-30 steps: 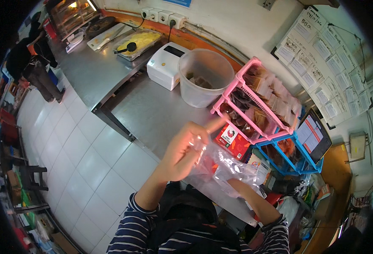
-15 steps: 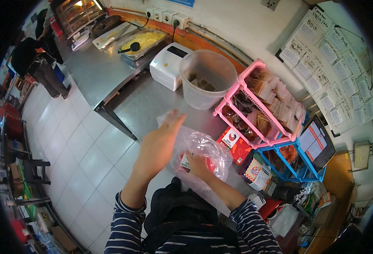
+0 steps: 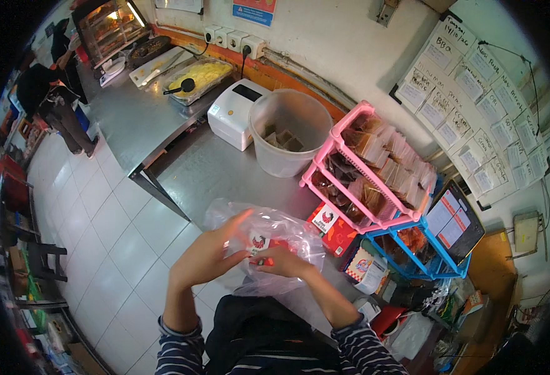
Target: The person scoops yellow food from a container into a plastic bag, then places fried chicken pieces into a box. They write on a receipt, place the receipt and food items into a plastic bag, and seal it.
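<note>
In front of my body a clear plastic bag [image 3: 303,245] lies loosely spread over the table's near edge. A red and white box [image 3: 260,242] shows inside or under its film; I cannot tell which. My right hand [image 3: 285,261] is bent round the box's near side, its fingers and thumb closing on the red part. Beside the bag's left side is my left hand [image 3: 206,257], fingers stretched out and blurred at the tips, thumb reaching toward my right fingers. It holds nothing that I can see.
Beyond the bag stand a white label printer [image 3: 232,119] and a translucent bucket [image 3: 281,156] with small packets inside. A pink rack [image 3: 365,187] of sachets, a blue basket [image 3: 434,265], a tablet [image 3: 453,222] and another red box [image 3: 337,230] line the right. Two people work far left.
My left hand has come down from its raised position toward the box, thumb moving inward. My right hand has shifted from lying over the box to curling at its near side.
</note>
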`<state>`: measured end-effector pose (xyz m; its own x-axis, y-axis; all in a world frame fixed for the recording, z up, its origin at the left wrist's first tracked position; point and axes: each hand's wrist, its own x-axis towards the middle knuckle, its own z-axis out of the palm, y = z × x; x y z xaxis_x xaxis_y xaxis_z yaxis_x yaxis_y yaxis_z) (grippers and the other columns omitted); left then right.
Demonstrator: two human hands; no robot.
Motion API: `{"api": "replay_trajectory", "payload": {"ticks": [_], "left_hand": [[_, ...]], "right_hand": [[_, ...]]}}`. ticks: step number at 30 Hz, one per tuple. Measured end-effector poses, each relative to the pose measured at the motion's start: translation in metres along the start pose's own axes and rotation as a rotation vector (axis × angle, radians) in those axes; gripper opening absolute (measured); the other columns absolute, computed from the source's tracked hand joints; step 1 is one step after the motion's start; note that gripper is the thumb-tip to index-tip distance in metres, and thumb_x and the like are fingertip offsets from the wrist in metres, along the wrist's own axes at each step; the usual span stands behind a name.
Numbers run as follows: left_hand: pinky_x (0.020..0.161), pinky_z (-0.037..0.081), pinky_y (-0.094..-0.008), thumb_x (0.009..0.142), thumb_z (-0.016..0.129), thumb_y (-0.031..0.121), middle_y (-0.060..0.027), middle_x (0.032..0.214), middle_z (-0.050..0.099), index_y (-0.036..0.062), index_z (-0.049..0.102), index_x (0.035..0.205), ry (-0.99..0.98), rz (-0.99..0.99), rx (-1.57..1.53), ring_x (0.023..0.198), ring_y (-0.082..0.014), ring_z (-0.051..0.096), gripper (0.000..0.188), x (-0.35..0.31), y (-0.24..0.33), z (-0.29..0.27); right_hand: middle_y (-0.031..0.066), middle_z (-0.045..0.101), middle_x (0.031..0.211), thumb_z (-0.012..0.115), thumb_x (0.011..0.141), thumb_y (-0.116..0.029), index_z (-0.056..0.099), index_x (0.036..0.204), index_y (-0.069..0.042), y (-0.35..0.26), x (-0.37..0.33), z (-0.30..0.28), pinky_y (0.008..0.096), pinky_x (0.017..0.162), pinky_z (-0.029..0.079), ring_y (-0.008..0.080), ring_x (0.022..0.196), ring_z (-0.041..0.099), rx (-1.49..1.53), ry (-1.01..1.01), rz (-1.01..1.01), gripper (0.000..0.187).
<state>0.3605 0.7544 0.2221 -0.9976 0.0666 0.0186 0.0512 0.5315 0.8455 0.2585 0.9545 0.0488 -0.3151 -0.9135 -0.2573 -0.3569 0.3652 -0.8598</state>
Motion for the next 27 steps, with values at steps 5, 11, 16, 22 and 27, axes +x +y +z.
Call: {"api": "replay_trajectory", "payload": {"ticks": [5,11,16,22,27], "left_hand": [[0.059,0.046,-0.0290,0.072,0.071,0.011,-0.0049,0.085,0.065,0.0085,0.012,0.143,0.092,-0.441,-0.077,0.057,-0.0200,0.058,0.093,-0.049,-0.002,-0.004],[0.054,0.043,-0.0244,0.070,0.073,0.009,-0.0066,0.078,0.065,0.0011,0.030,0.130,0.302,-0.501,-0.022,0.052,-0.0162,0.056,0.074,-0.071,-0.007,-0.001],[0.055,0.042,-0.0222,0.075,0.070,0.008,-0.0058,0.070,0.062,-0.0023,0.055,0.103,0.288,-0.556,-0.188,0.059,-0.0102,0.058,0.033,-0.069,-0.023,0.001],[0.051,0.044,-0.0227,0.084,0.060,0.006,-0.0049,0.079,0.063,-0.0026,0.056,0.106,0.327,-0.152,-0.507,0.056,-0.0076,0.056,0.024,-0.059,-0.011,0.011],[0.040,0.043,-0.0178,0.085,0.052,0.006,-0.0152,0.122,0.053,-0.0025,0.035,0.133,0.299,-0.194,-0.529,0.052,-0.0062,0.055,0.051,-0.048,-0.001,0.011]], "right_hand": [[0.0165,0.054,0.111,0.067,0.074,-0.013,0.047,0.123,-0.008,0.062,-0.047,-0.097,0.0465,0.087,0.044,0.0323,0.104,0.053,0.080,0.681,0.153,0.053],[0.0127,-0.003,0.149,0.070,0.062,-0.055,0.001,0.144,-0.021,0.150,-0.057,-0.006,0.0669,0.101,0.008,0.0343,0.137,-0.001,-0.743,0.551,0.776,0.112],[0.0183,0.013,0.145,0.076,0.056,-0.050,0.012,0.142,-0.020,0.164,-0.065,-0.012,0.0598,0.097,0.024,0.0388,0.131,0.017,-0.703,0.650,0.735,0.112],[0.0253,0.036,0.125,0.084,0.044,-0.026,0.009,0.142,-0.016,0.107,-0.072,-0.083,0.0508,0.098,0.031,0.0422,0.118,0.036,-0.368,0.563,0.628,0.124],[0.0202,0.030,0.138,0.082,0.043,-0.019,0.011,0.143,-0.011,-0.038,-0.105,-0.112,0.0401,0.106,0.025,0.0301,0.129,0.031,-0.101,0.446,-0.049,0.123]]}}
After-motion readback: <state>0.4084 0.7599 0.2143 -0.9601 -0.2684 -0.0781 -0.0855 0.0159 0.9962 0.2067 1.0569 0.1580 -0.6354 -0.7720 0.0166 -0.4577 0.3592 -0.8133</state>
